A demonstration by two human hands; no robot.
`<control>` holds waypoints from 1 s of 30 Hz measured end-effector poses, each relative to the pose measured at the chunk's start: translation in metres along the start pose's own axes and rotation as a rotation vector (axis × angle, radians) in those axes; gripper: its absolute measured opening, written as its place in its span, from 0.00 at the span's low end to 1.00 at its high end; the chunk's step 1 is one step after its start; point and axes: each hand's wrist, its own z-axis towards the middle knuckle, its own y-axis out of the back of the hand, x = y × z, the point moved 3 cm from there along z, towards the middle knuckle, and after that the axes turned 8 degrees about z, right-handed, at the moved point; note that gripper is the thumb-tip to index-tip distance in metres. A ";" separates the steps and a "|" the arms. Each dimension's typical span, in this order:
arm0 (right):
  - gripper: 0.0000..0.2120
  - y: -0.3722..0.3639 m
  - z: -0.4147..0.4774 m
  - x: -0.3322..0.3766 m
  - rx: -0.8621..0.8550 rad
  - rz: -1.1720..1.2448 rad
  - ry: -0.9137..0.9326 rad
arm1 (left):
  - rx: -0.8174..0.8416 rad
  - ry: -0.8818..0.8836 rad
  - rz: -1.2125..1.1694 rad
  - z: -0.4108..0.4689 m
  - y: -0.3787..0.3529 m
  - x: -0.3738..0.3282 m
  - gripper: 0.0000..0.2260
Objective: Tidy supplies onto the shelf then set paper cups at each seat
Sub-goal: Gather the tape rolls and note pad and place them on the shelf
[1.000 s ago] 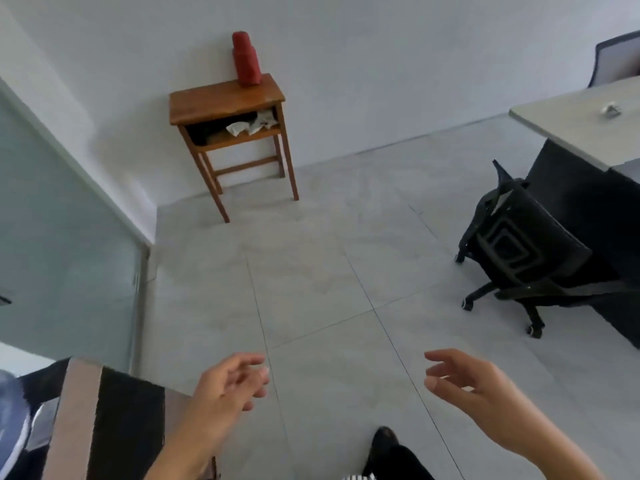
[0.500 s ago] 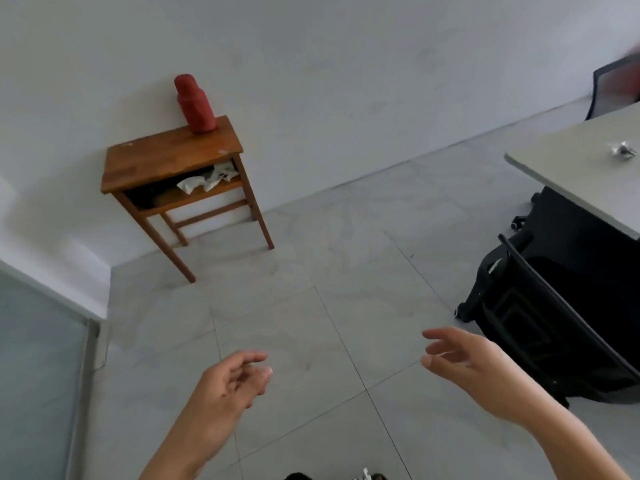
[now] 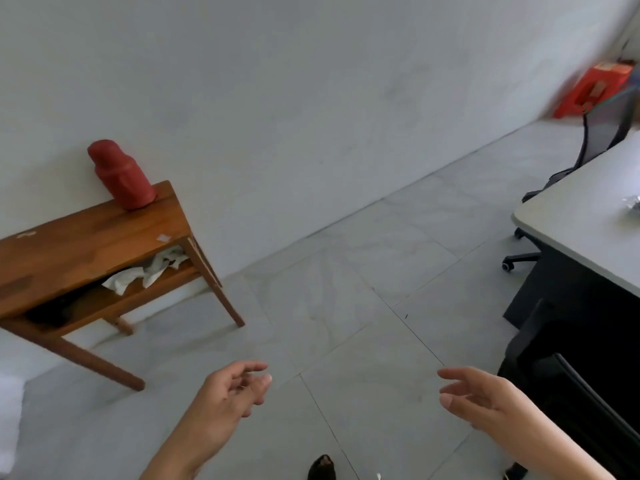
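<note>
A small wooden side table (image 3: 86, 244) with a lower shelf stands against the white wall at the left. A red jar (image 3: 119, 174) sits on its top near the wall. Crumpled white papers (image 3: 149, 270) lie on the shelf under the top. My left hand (image 3: 232, 393) and my right hand (image 3: 485, 398) hang over the tiled floor at the bottom of the view, both empty with fingers loosely apart. A grey table (image 3: 585, 216) is at the right, with a small crinkled silver thing (image 3: 632, 202) on it. No paper cups are in view.
A black office chair (image 3: 571, 375) stands at the right next to the grey table, and another chair (image 3: 595, 140) is behind it. A red box (image 3: 592, 88) sits by the far wall. Grey tiled floor (image 3: 346, 306) lies between the side table and the chairs.
The view has swung right and closer: the side table moved to the left edge, the grey table and the red box came into view. Both hands stay empty and apart.
</note>
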 end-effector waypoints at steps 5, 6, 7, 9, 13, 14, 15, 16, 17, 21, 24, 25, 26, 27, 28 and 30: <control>0.12 0.039 0.069 0.043 -0.137 0.100 0.002 | 0.085 -0.105 0.050 0.122 0.015 -0.089 0.05; 0.12 0.047 0.083 0.045 -0.158 0.119 -0.016 | 0.111 -0.128 0.056 0.144 0.011 -0.104 0.05; 0.11 0.055 0.097 0.047 -0.171 0.135 -0.036 | 0.139 -0.138 0.063 0.164 0.005 -0.116 0.05; 0.12 0.072 0.130 0.046 -0.186 0.152 -0.072 | 0.193 -0.142 0.063 0.206 -0.010 -0.135 0.05; 0.13 0.112 0.211 0.047 -0.218 0.159 -0.126 | 0.306 -0.094 0.128 0.292 -0.037 -0.169 0.16; 0.14 0.127 0.234 0.049 -0.236 0.159 -0.133 | 0.329 -0.085 0.165 0.314 -0.040 -0.179 0.19; 0.14 0.142 0.256 0.052 -0.245 0.148 -0.140 | 0.350 -0.089 0.211 0.335 -0.041 -0.191 0.23; 0.15 0.156 0.277 0.059 -0.245 0.138 -0.144 | 0.362 -0.097 0.243 0.356 -0.041 -0.206 0.27; 0.16 0.169 0.298 0.068 -0.245 0.135 -0.137 | 0.361 -0.108 0.264 0.375 -0.040 -0.225 0.32; 0.19 0.228 0.379 0.114 -0.239 0.091 -0.063 | 0.211 -0.183 0.197 0.452 -0.039 -0.308 0.15; 0.20 0.268 0.423 0.142 -0.241 0.093 -0.009 | 0.194 -0.215 0.124 0.498 -0.060 -0.351 0.09; 0.19 0.281 0.436 0.146 -0.256 0.110 -0.006 | 0.230 -0.206 0.125 0.511 -0.071 -0.363 0.11; 0.18 0.294 0.449 0.149 -0.271 0.122 -0.011 | 0.280 -0.189 0.143 0.526 -0.083 -0.373 0.12; 0.17 0.306 0.461 0.149 -0.285 0.130 -0.020 | 0.340 -0.176 0.171 0.542 -0.096 -0.381 0.12; 0.17 0.318 0.473 0.145 -0.298 0.135 -0.037 | 0.402 -0.164 0.213 0.561 -0.107 -0.389 0.12; 0.16 0.342 0.499 0.134 -0.341 0.163 -0.084 | 0.516 -0.176 0.306 0.603 -0.128 -0.408 0.17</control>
